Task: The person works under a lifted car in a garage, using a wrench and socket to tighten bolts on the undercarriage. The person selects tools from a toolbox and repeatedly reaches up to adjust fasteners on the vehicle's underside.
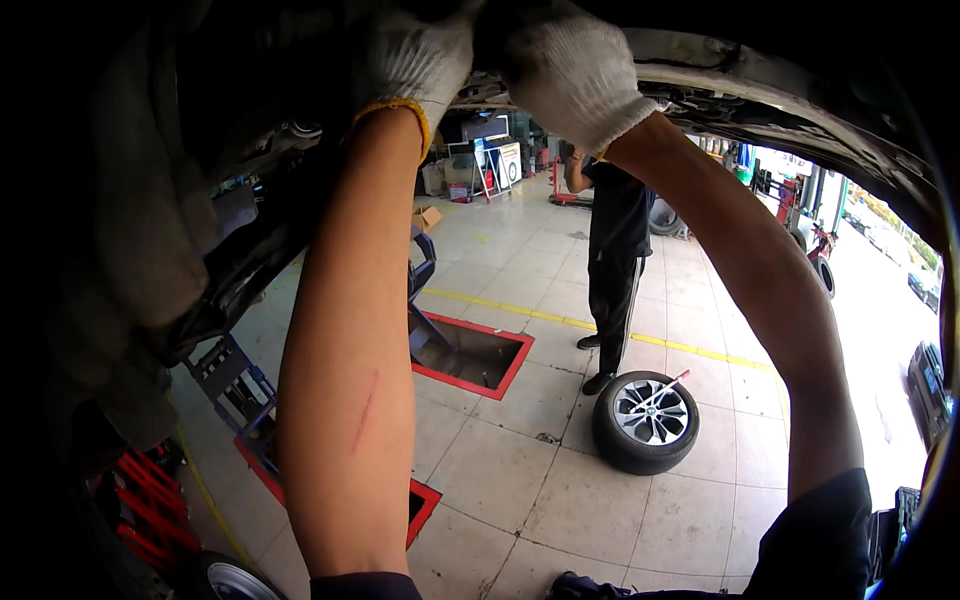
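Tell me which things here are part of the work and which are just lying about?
In the work:
- left hand, gloved, raised to the car underside
- right hand, gloved, beside it

Lying about:
- wheel flat on the floor, tool across it
- cardboard box
- floor pit

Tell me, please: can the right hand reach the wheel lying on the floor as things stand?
Probably not. The right hand, in a white glove, is raised up at the car's underside, while the wheel lies flat on the tiled floor far below, with a tool resting on it. Nothing blocks the way; it simply looks beyond arm's reach.
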`<state>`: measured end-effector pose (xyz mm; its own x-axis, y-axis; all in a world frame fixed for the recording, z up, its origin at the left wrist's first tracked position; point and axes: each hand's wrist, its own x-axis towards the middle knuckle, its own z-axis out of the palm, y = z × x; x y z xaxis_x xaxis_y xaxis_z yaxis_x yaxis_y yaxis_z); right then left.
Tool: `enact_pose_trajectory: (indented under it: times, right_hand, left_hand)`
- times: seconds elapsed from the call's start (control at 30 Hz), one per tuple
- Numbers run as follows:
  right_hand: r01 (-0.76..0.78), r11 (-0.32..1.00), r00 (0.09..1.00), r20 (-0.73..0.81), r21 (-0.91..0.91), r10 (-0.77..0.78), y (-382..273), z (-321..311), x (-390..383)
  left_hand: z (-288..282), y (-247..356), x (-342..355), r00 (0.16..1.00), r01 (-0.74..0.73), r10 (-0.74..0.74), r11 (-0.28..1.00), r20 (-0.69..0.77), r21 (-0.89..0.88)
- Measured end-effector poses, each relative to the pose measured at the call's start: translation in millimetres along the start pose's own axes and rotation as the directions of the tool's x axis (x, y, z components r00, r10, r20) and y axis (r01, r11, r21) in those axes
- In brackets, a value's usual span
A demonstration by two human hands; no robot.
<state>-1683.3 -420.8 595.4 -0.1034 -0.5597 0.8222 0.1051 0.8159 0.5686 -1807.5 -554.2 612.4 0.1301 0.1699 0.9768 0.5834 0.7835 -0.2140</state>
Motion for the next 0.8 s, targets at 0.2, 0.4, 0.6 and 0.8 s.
enact_pose_trajectory:
  times: [0.2, 0.4, 0.6, 0.8]
  right_hand:
    - [-0.034, 0.999, 0.999, -0.023, 0.007, 0.035, 0, -2, 2]
    - [-0.042, 0.989, 0.992, 0.115, -0.139, 0.059, -9, -11, 16]
    - [-0.029, 0.994, 0.989, 0.141, -0.104, 0.044, 2, -10, 3]
    - [-0.007, 0.99, 0.996, 0.086, -0.142, 0.019, 1, -1, 9]
  left_hand:
    - [-25, 12, 1, 0.947, 0.316, -0.31, 0.837, 0.088, -0.446]
    - [-30, 1, 1, 0.983, 0.17, -0.184, 0.917, -0.006, -0.361]
    - [-1, -3, 0, 0.985, -0.175, 0.174, 0.984, -0.015, -0.046]
    - [-13, -8, 4, 0.993, -0.119, 0.119, 0.993, -0.029, -0.016]
